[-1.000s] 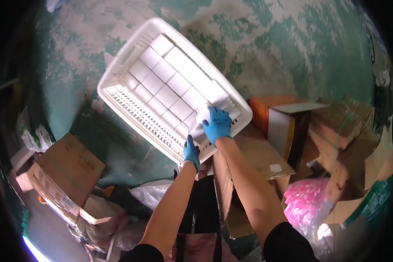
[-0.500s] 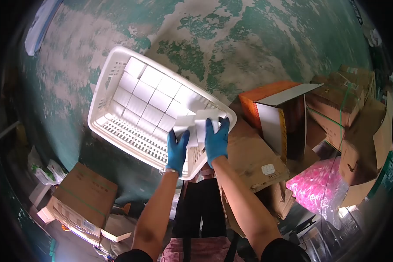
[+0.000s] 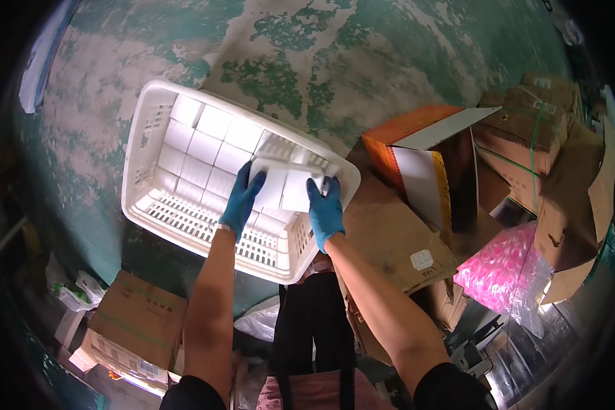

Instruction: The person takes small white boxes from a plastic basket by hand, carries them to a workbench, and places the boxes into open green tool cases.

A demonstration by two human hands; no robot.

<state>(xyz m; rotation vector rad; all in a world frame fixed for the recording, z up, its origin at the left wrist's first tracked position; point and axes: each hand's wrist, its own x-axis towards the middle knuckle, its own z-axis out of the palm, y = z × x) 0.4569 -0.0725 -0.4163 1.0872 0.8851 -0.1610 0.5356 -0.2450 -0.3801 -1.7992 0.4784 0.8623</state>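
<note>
- Left hand [image 3: 240, 203]: blue glove, partly open, thumb and fingers spread around the left end of the held white pieces [image 3: 283, 186].
- Right hand [image 3: 326, 208]: blue glove, fingers bent, partly closed at the right end of the same pieces.
- Held white pieces: box-like, side by side between both hands, slightly tilted, over the right part of the basket; exact count can't be told.
- White basket [image 3: 184, 222]: slotted walls, sits at an angle on the floor [image 3: 266, 41], ahead of the person.
- White blocks [image 3: 201, 148]: laid in close rows across the basket bottom, edges meeting; the ones under the hands partly hidden.
- Floor: green, paint worn off in patches.
- Brown carton [image 3: 396, 236]: just right of the basket, printed, pale sticker on top.
- Orange-and-white box [image 3: 384, 154]: beyond that carton, white flap sticking out.
- Strapped carton [image 3: 512, 150]: far right, green strap round it; open carton [image 3: 574, 198] beside it.
- Pink-filled clear bag [image 3: 499, 273]: right side, below the strapped carton.
- Taped carton [image 3: 137, 314]: lower left, green tape on top, well apart from the basket.
- Clear plastic [image 3: 261, 320]: near the person's legs, left side.
</note>
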